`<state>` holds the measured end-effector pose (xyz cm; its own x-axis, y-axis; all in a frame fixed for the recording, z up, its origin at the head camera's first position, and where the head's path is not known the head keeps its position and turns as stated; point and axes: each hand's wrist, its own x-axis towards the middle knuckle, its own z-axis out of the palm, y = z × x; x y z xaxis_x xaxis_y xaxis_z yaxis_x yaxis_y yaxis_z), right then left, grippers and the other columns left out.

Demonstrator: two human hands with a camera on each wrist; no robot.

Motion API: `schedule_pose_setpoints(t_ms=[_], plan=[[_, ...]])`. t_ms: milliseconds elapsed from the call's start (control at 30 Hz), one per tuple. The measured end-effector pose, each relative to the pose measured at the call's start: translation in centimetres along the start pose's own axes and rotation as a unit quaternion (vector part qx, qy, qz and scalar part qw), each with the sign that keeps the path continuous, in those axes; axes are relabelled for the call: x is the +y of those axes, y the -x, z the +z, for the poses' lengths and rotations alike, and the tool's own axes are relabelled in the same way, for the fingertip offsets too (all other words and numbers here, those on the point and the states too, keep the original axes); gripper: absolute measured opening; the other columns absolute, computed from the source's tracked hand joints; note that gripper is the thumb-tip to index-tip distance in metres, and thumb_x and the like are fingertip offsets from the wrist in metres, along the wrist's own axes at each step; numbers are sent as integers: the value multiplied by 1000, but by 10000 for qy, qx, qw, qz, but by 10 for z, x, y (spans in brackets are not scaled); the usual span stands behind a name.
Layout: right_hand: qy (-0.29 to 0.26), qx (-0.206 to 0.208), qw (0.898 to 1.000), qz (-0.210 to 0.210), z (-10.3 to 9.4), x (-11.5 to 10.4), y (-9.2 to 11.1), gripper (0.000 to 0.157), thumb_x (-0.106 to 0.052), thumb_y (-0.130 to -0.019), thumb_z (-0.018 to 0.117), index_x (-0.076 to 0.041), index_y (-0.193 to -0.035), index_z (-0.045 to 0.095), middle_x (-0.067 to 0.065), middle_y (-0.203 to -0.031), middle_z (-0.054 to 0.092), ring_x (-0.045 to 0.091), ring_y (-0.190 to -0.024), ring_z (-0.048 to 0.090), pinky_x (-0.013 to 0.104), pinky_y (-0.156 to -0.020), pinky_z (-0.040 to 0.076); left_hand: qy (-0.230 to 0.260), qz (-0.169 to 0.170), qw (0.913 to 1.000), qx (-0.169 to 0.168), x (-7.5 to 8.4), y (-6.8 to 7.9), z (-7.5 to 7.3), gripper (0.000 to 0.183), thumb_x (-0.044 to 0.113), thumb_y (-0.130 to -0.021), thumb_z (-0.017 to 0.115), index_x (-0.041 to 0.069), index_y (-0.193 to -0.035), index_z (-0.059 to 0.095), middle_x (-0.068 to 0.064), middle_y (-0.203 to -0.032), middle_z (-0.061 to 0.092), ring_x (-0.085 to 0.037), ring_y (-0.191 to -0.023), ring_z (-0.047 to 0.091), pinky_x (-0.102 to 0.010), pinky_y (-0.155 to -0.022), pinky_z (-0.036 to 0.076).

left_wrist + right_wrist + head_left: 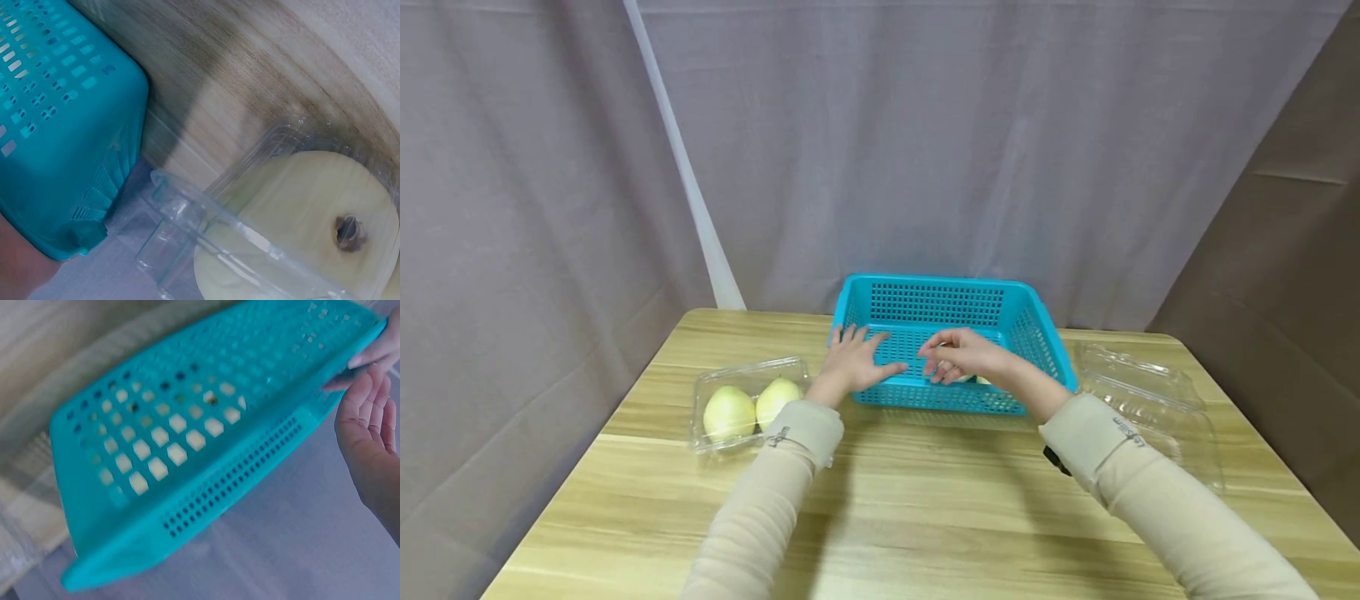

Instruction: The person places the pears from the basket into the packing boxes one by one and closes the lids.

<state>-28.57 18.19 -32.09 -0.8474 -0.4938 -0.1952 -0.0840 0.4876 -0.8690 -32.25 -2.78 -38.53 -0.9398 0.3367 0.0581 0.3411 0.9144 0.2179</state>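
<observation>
A turquoise perforated plastic basket (925,396) stands at the back of the table. My left hand (853,365) is spread at its front left corner, fingers straight over the rim. Over the front right part of the basket is my right hand (973,354), its fingers loosely bent with nothing between them. Just below it, a pale yellow pear (983,381) shows partly inside the basket; the right wrist view shows more pale fruit through the holes. To the left, two yellow-green pears (730,414) sit in a clear plastic box (748,365), partly behind my left sleeve.
Another clear plastic box (1150,392) lies opened on the right side of the wooden table (925,517), partly behind my right sleeve. A grey curtain (925,150) hangs right behind the table's back edge.
</observation>
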Motion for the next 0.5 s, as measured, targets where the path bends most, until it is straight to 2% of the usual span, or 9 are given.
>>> schedule_pose_setpoints(t_ms=[267,500], plan=[[817,207,9964,-51,-15,-12,-11,34,-21,-99,47,2,-123,53,21,-104,64,13,-78,64,27,-71,54,-75,4,9999,-140,4,0,-2,71,70,-87,40,25,-141,44,-10,-151,34,-36,-143,21,-54,-118,3],[1639,170,9859,-294,-16,-24,-23,31,-16,-98,48,1,-122,53,17,-101,63,15,-78,62,28,-68,53,-118,-27,9999,-122,2,0,-3,70,71,-87,39,25,-139,46,-10,-151,36,-34,-143,23,-54,-118,4]])
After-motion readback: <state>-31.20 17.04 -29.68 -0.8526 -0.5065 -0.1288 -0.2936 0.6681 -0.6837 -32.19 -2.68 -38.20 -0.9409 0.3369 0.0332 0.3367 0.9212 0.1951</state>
